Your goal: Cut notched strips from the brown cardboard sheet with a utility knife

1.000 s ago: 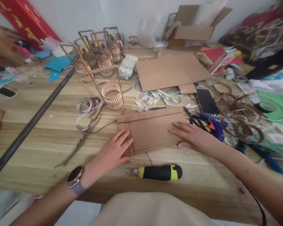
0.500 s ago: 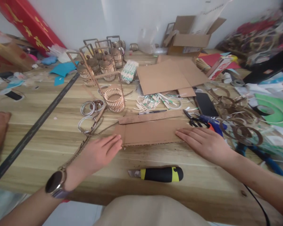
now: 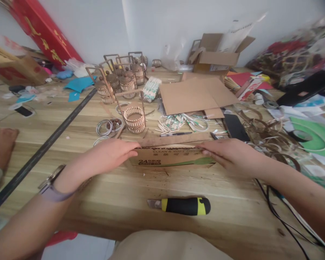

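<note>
A cardboard piece [image 3: 168,158] stands tipped up on the wooden table [image 3: 119,195], its printed side with green markings facing me. My left hand [image 3: 108,154] grips its upper left corner, fingers curled over the top edge. My right hand [image 3: 230,153] holds the upper right edge the same way. A watch with a lilac strap [image 3: 52,184] sits on my left wrist. A yellow-and-black utility knife [image 3: 182,205] lies on the table in front of the cardboard, blade pointing left.
Behind the cardboard are a small slatted basket [image 3: 134,118], several finished lantern-like baskets [image 3: 119,77], flat cardboard sheets [image 3: 195,93], an open box [image 3: 215,54], a phone [image 3: 234,126], cardboard rings [image 3: 273,131] and a long black ruler [image 3: 40,151]. Black cables [image 3: 278,213] trail at right.
The cardboard piece lay flat under both hands; it has been folded or tipped up toward me, so its printed face now shows. Both hands moved to its top edge.
</note>
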Motion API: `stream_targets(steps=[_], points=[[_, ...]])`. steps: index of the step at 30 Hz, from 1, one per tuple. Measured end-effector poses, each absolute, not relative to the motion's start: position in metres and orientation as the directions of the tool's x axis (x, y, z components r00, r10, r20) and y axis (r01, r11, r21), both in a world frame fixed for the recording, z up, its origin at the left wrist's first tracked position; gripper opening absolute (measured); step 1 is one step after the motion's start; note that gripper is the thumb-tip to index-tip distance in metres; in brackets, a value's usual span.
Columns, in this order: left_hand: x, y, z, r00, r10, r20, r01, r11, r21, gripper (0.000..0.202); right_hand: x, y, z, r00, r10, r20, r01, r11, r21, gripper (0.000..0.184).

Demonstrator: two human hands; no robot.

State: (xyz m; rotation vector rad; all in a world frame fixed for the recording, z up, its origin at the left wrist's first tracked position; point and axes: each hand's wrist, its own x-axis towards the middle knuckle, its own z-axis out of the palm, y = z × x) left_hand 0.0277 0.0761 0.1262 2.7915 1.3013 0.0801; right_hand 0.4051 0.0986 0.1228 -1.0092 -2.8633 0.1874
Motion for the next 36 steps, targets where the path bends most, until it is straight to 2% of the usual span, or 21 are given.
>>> stream_targets(steps=[4, 7, 9, 11, 14, 18, 22, 25, 28, 32, 36], points=[[0.032, 0.075, 0.12, 0.611, 0.789, 0.069, 0.791, -0.611, -0.02, 0.03, 0.407, 0.101, 0.112, -0.794, 0.583, 0.17, 0.59, 0.807, -0.016, 0.034], [0.037, 0.068, 0.116, 0.609, 0.783, 0.127, 0.792, -0.597, -0.127, 0.028, 0.408, 0.097, 0.101, -0.796, 0.534, 0.284, 0.586, 0.798, 0.14, 0.042], [0.041, 0.062, 0.112, 0.622, 0.754, 0.212, 0.783, -0.589, -0.201, 0.03, 0.407, 0.093, 0.094, -0.78, 0.513, 0.358, 0.608, 0.756, 0.243, 0.043], [0.044, 0.055, 0.107, 0.631, 0.71, 0.313, 0.776, -0.569, -0.273, 0.032, 0.405, 0.088, 0.089, -0.767, 0.482, 0.424, 0.622, 0.721, 0.305, 0.036], [0.046, 0.047, 0.1, 0.642, 0.65, 0.407, 0.767, -0.537, -0.352, 0.033, 0.4, 0.081, 0.085, -0.744, 0.45, 0.494, 0.631, 0.716, 0.298, 0.029], [0.049, 0.04, 0.091, 0.625, 0.625, 0.468, 0.781, -0.511, -0.359, 0.055, 0.393, 0.074, 0.084, -0.678, 0.466, 0.569, 0.671, 0.708, 0.219, 0.025], [0.05, 0.035, 0.082, 0.598, 0.606, 0.524, 0.801, -0.464, -0.377, 0.068, 0.389, 0.069, 0.084, -0.653, 0.464, 0.599, 0.669, 0.724, 0.167, 0.019], [0.048, 0.033, 0.085, 0.592, 0.621, 0.514, 0.8, -0.53, -0.282, 0.065, 0.39, 0.067, 0.085, -0.645, 0.472, 0.601, 0.66, 0.74, 0.127, 0.015], [0.04, 0.031, 0.099, 0.55, 0.734, 0.398, 0.804, -0.594, -0.016, 0.049, 0.392, 0.065, 0.085, -0.648, 0.478, 0.594, 0.654, 0.748, 0.112, 0.014], [0.019, 0.027, 0.115, 0.426, 0.89, 0.165, 0.83, -0.457, 0.319, 0.043, 0.395, 0.062, 0.085, -0.65, 0.455, 0.609, 0.648, 0.751, 0.129, 0.013], [0.004, 0.022, 0.114, 0.38, 0.925, 0.004, 0.79, -0.327, 0.518, 0.041, 0.398, 0.059, 0.082, -0.644, 0.446, 0.622, 0.633, 0.766, 0.106, 0.012]])
